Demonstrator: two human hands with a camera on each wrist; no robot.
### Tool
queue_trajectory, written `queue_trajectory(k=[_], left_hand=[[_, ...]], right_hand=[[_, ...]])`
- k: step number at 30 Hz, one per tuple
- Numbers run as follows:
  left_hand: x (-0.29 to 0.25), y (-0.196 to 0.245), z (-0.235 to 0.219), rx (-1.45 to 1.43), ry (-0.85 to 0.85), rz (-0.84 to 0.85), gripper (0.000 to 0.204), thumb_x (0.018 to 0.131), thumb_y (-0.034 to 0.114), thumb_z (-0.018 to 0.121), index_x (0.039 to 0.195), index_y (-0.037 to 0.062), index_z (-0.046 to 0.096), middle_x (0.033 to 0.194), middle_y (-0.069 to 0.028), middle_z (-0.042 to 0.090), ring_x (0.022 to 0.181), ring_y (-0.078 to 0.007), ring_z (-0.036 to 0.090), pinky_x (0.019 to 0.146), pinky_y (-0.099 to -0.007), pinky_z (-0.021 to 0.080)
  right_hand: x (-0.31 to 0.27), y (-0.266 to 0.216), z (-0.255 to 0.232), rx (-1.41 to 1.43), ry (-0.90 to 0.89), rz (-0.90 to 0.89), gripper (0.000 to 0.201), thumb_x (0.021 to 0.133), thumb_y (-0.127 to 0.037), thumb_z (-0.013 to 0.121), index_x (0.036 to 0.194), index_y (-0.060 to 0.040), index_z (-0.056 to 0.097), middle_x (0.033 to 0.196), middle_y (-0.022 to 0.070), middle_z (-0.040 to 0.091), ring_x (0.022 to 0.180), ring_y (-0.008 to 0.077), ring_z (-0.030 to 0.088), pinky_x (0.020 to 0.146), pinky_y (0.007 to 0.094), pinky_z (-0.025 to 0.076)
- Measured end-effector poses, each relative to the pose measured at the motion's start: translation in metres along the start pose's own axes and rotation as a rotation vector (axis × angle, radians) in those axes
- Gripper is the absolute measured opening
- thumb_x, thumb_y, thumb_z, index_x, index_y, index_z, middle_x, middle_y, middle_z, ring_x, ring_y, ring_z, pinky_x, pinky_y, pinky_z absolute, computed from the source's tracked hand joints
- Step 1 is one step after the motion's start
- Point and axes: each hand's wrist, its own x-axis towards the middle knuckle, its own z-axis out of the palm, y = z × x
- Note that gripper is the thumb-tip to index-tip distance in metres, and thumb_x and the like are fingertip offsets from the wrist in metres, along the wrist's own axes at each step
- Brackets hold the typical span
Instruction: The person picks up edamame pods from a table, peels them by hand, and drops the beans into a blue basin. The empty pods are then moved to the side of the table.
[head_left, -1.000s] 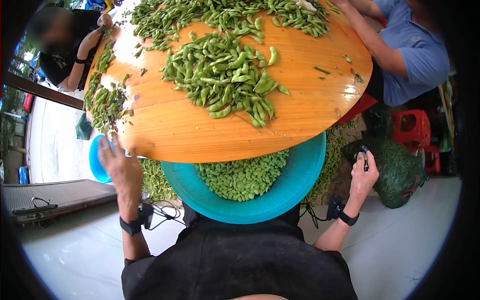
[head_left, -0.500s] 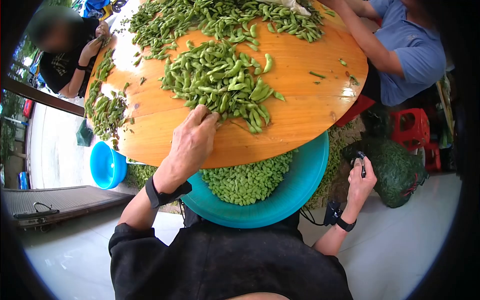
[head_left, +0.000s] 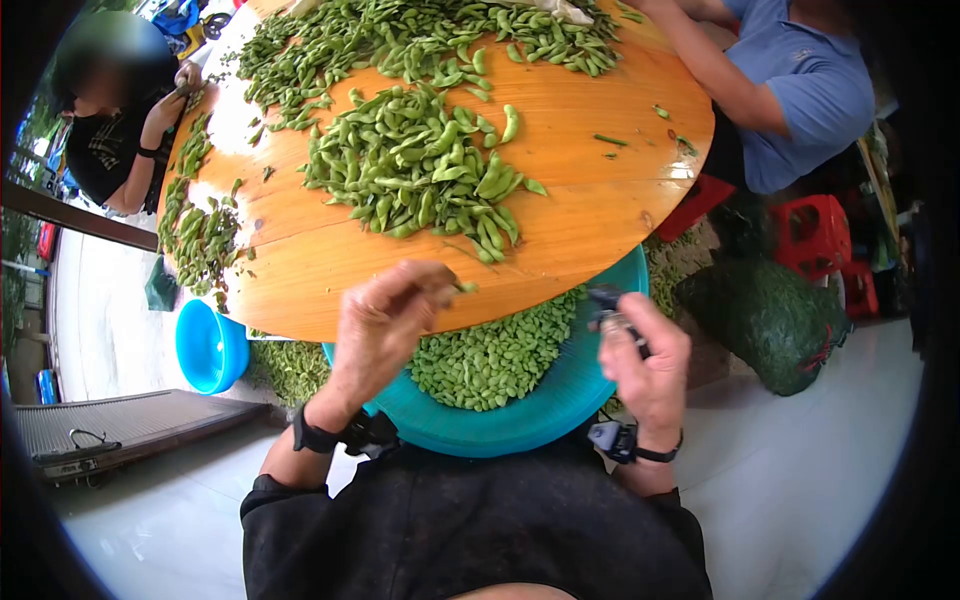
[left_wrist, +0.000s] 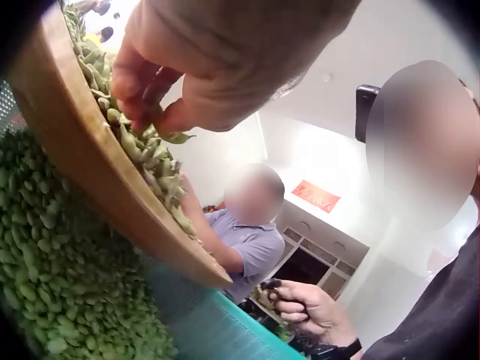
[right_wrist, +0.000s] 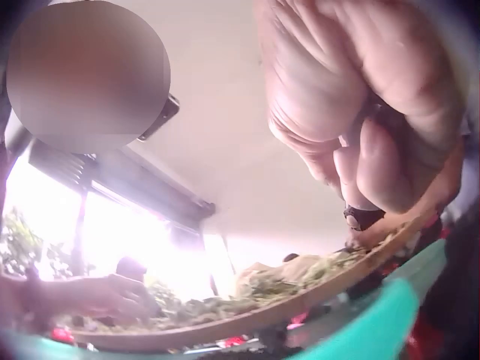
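My left hand [head_left: 372, 330] is raised over the near edge of the round wooden table [head_left: 590, 235]. Between its thumb and fingertips it pinches a green bean pod [head_left: 466, 288], whose tip also sticks out in the left wrist view. Curled fingers of my right hand [head_left: 655, 365] hold a small black tool [head_left: 606, 297] above the right side of the teal basin; its exact kind is unclear. Shelled green beans [head_left: 490, 355] lie in that basin [head_left: 470, 440], partly under the tabletop. A heap of pods [head_left: 410, 165] sits on the table beyond my left hand.
More pods [head_left: 370, 40] spread across the far side, with a smaller heap [head_left: 200, 235] at left. One person [head_left: 115, 150] sits at left, another in a blue shirt [head_left: 810, 95] at right. A blue tub [head_left: 212, 350], a green sack [head_left: 765, 325] and red stools [head_left: 812, 235] stand around.
My left hand reached to the pod heap, took a pod and drew back toward the table edge. The right hand moved left and inward with the tool, over the basin.
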Motion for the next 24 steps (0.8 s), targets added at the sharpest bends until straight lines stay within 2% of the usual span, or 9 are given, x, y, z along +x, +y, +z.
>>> queue_trajectory(k=[1,3,5,10,14,15,18,20,24], left_hand=[[-0.003,0.008,0.009,-0.247,-0.137,-0.075,0.009,0.093,0.002,0.065,0.102,0.0011,0.064,0.083,-0.0033,0.066,0.066,-0.0073,0.060,0.056,-0.0209,0.048],[-0.008,0.015,0.027,-0.330,-0.209,-0.146,0.009,0.093,0.003,0.065,0.102,0.0006,0.062,0.081,-0.0046,0.066,0.066,-0.0068,0.060,0.056,-0.0196,0.048],[-0.010,0.015,0.042,-0.372,-0.210,-0.130,0.008,0.093,0.004,0.067,0.097,0.0002,0.061,0.074,0.0002,0.062,0.062,-0.0052,0.058,0.054,-0.0204,0.047],[-0.013,0.005,0.055,-0.147,-0.156,0.085,0.011,0.089,0.001,0.070,0.092,-0.0002,0.059,0.075,-0.0047,0.064,0.064,-0.0087,0.062,0.056,-0.0242,0.051],[-0.013,-0.001,0.057,0.017,-0.112,0.311,0.009,0.091,0.000,0.067,0.096,-0.0014,0.060,0.078,-0.0034,0.063,0.068,-0.0073,0.062,0.058,-0.0229,0.050],[-0.014,0.000,0.056,0.016,-0.111,0.315,0.009,0.091,0.000,0.067,0.096,-0.0014,0.060,0.078,-0.0034,0.063,0.068,-0.0073,0.062,0.058,-0.0229,0.050],[-0.015,0.002,0.052,-0.014,-0.172,0.214,0.007,0.093,0.002,0.066,0.096,-0.0019,0.061,0.078,-0.0034,0.063,0.067,-0.0076,0.061,0.058,-0.0229,0.050],[-0.014,0.001,0.047,-0.209,-0.290,-0.114,0.008,0.095,0.006,0.063,0.097,-0.0018,0.062,0.078,-0.0034,0.063,0.064,-0.0076,0.059,0.057,-0.0226,0.048],[-0.011,-0.001,0.041,-0.293,-0.340,-0.185,0.013,0.097,0.012,0.062,0.094,-0.0006,0.063,0.072,-0.0017,0.061,0.058,-0.0090,0.056,0.052,-0.0235,0.044]], right_hand=[[0.001,-0.003,0.009,-0.008,-0.073,-0.044,0.019,0.090,0.003,0.059,0.109,0.0062,0.062,0.083,0.0024,0.056,0.058,0.0049,0.051,0.049,0.0211,0.039],[0.001,-0.004,0.024,0.069,-0.134,-0.049,0.020,0.090,0.004,0.060,0.109,0.0074,0.062,0.082,0.0033,0.055,0.058,0.0058,0.052,0.049,0.0225,0.040],[-0.001,-0.007,0.031,0.190,-0.202,0.013,0.024,0.092,0.002,0.059,0.114,0.0098,0.060,0.083,0.0026,0.052,0.060,0.0052,0.051,0.049,0.0222,0.040],[-0.005,-0.007,0.030,0.425,-0.176,0.073,0.027,0.095,0.001,0.058,0.120,0.0101,0.059,0.084,0.0015,0.048,0.060,0.0052,0.049,0.050,0.0209,0.041],[-0.006,-0.007,0.031,0.366,-0.175,0.069,0.025,0.095,0.002,0.057,0.118,0.0095,0.060,0.085,0.0012,0.048,0.060,0.0050,0.049,0.050,0.0204,0.040],[-0.005,-0.008,0.031,0.318,-0.171,0.054,0.024,0.094,0.002,0.057,0.116,0.0093,0.061,0.084,0.0018,0.048,0.061,0.0057,0.050,0.051,0.0213,0.041],[-0.003,-0.002,0.030,0.183,-0.174,-0.023,0.021,0.092,0.002,0.059,0.111,0.0088,0.063,0.082,0.0033,0.050,0.063,0.0074,0.051,0.052,0.0230,0.042],[-0.001,0.003,0.029,0.098,-0.182,-0.083,0.020,0.091,0.002,0.060,0.109,0.0086,0.064,0.081,0.0041,0.050,0.064,0.0084,0.052,0.053,0.0239,0.042],[0.002,0.005,0.026,0.038,-0.230,-0.179,0.018,0.090,0.001,0.061,0.106,0.0085,0.064,0.081,0.0053,0.053,0.063,0.0098,0.051,0.052,0.0246,0.040]])
